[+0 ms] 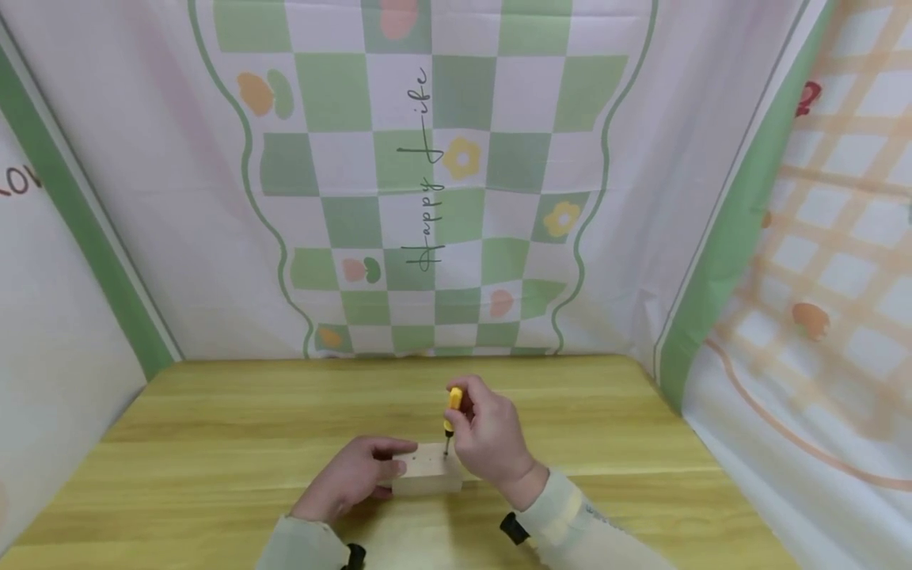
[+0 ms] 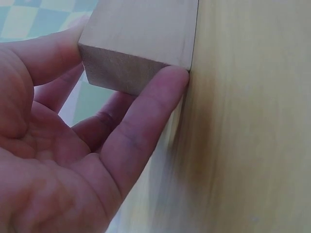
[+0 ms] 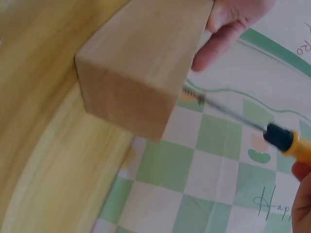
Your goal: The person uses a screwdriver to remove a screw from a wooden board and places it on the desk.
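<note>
A pale wooden block (image 1: 427,483) lies on the table, with small dark marks on its top face. My left hand (image 1: 356,477) holds its left end; in the left wrist view one fingertip (image 2: 172,77) presses at the block's lower corner. Above the right part of the block, my right hand (image 1: 495,435) pinches the yellow handle of a screwdriver (image 1: 454,400), which stands nearly upright, tip down. At the tip, the right wrist view shows a small screw (image 3: 192,93) right at the block's top face. Part of the handle is hidden by the fingers.
The wood-grain table (image 1: 235,404) spreads out around the block. A green-and-white checked cloth (image 1: 399,301) hangs behind its far edge, and printed cloths (image 1: 819,332) hang along the sides. Dark wrist straps (image 1: 514,528) sit at both sleeves.
</note>
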Demonstrator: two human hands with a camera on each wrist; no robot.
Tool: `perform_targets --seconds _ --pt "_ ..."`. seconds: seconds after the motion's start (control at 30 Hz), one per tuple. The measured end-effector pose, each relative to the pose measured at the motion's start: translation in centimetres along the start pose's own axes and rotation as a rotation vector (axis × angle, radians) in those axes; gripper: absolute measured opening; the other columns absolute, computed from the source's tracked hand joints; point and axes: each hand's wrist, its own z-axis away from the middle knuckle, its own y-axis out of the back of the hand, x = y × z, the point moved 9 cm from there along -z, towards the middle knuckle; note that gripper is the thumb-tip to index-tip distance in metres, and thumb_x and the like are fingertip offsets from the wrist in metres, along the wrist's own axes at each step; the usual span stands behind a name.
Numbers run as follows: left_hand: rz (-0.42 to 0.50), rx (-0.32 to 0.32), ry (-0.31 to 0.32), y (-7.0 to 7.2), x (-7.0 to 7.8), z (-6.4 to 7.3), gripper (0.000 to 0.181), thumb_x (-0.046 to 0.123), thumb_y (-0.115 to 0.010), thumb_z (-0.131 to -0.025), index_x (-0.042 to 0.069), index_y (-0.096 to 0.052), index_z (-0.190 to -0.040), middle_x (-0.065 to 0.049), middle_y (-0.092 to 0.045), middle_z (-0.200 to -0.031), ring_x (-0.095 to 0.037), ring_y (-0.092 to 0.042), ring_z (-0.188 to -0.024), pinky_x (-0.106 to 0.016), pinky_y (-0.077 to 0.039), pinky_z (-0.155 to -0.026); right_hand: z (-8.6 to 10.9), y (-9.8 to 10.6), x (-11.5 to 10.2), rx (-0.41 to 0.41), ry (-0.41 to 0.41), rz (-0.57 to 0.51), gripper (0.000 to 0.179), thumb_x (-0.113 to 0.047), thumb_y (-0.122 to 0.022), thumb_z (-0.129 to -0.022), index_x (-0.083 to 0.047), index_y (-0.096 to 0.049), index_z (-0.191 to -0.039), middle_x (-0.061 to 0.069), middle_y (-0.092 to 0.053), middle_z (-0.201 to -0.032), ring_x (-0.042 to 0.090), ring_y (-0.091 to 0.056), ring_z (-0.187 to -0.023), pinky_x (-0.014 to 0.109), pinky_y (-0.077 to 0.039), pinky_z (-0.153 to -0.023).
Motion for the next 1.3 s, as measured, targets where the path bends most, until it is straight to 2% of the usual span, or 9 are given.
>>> perform_targets --seconds 0.1,0.2,0.33,0.43,0.5,0.6,0.7,0.9,1.3 --pt "0.0 -0.001 0.007 0.0 0.1 0.0 0.035 0.009 -0.067 -0.095 0.003 -0.066 -0.129 -0.016 -0.061 -0.125 -0.025 -0.061 -0.099 -0.042 -0.058 -0.073 0.2 0.0 -0.1 0.019 -0.023 0.037 0.031 0.005 -0.074 -0.083 0.003 -0.061 -0.111 -0.003 -0.061 -0.078 0.004 -0.056 -0.062 0.021 -0.051 -0.053" --pt "0.003 -0.004 0.01 0.0 0.0 0.0 0.035 0.01 -0.068 -0.095 0.004 -0.066 -0.129 -0.014 -0.062 -0.125 -0.024 -0.061 -0.099 -0.042 -0.058 -0.074 0.2 -0.2 0.0 -0.048 -0.033 0.017 0.032 0.001 -0.073 -0.088 -0.002 -0.061 -0.117 -0.001 -0.066 -0.093 0.008 -0.063 -0.08 0.027 -0.056 -0.068" --pt "0.008 -0.012 -0.004 -0.1 0.0 0.1 0.036 0.011 -0.069 -0.094 0.004 -0.066 -0.129 -0.015 -0.061 -0.127 -0.026 -0.061 -0.101 -0.043 -0.058 -0.075 0.0 -1.2 1.1 -0.272 -0.066 -0.306 0.039 -0.002 -0.066 -0.095 -0.008 -0.06 -0.133 0.005 -0.065 -0.122 0.019 -0.063 -0.109 0.037 -0.055 -0.088" --pt "0.014 -0.02 -0.015 -0.1 -0.1 0.0 0.036 0.011 -0.069 -0.094 0.003 -0.065 -0.13 -0.017 -0.06 -0.129 -0.027 -0.061 -0.102 -0.044 -0.058 -0.075 -0.1 -1.9 1.8 -0.456 -0.102 -0.576 0.046 0.001 -0.058 -0.099 -0.009 -0.053 -0.144 0.011 -0.063 -0.13 0.027 -0.063 -0.113 0.039 -0.054 -0.089" --pt "0.018 -0.023 -0.016 -0.2 -0.2 0.0 0.037 0.011 -0.069 -0.094 0.003 -0.065 -0.13 -0.017 -0.059 -0.13 -0.028 -0.061 -0.102 -0.044 -0.058 -0.075 -0.1 -2.1 2.3 -0.556 -0.129 -0.652 0.046 0.0 -0.056 -0.1 -0.009 -0.052 -0.145 0.012 -0.064 -0.129 0.028 -0.063 -0.113 0.04 -0.054 -0.09" --pt "0.025 -0.024 -0.015 -0.2 -0.3 -0.1 0.037 0.011 -0.069 -0.094 0.003 -0.065 -0.129 -0.017 -0.059 -0.131 -0.028 -0.062 -0.102 -0.044 -0.058 -0.075 -0.4 -2.1 3.2 -0.627 -0.175 -0.638 0.04 -0.002 -0.058 -0.1 -0.01 -0.06 -0.139 0.008 -0.069 -0.121 0.026 -0.065 -0.11 0.039 -0.054 -0.09" --pt "0.029 -0.021 -0.016 -0.1 -0.3 -0.2 0.036 0.011 -0.069 -0.093 0.004 -0.066 -0.128 -0.016 -0.06 -0.131 -0.027 -0.062 -0.1 -0.043 -0.058 -0.075 -0.8 -2.1 4.3 -0.633 -0.243 -0.615 0.032 -0.004 -0.062 -0.097 -0.011 -0.068 -0.128 0.005 -0.072 -0.111 0.026 -0.067 -0.105 0.038 -0.054 -0.089" --pt "0.014 -0.022 -0.005 -0.1 -0.4 -0.2 0.034 0.01 -0.069 -0.093 0.006 -0.068 -0.126 -0.015 -0.06 -0.131 -0.026 -0.061 -0.1 -0.043 -0.058 -0.075 -1.4 -2.0 4.9 -0.597 -0.265 -0.681 0.029 -0.001 -0.067 -0.092 -0.003 -0.069 -0.121 0.011 -0.073 -0.105 0.031 -0.069 -0.1 0.042 -0.055 -0.086" --pt "0.0 0.012 0.031 0.1 -0.5 -0.4 0.031 0.009 -0.069 -0.093 0.008 -0.07 -0.124 -0.015 -0.06 -0.132 -0.026 -0.061 -0.102 -0.043 -0.058 -0.073 -1.7 -1.2 2.9 -0.481 0.019 -0.568 0.024 0.005 -0.068 -0.089 -0.004 -0.07 -0.111 0.01 -0.072 -0.096 0.022 -0.071 -0.088 0.037 -0.059 -0.074"
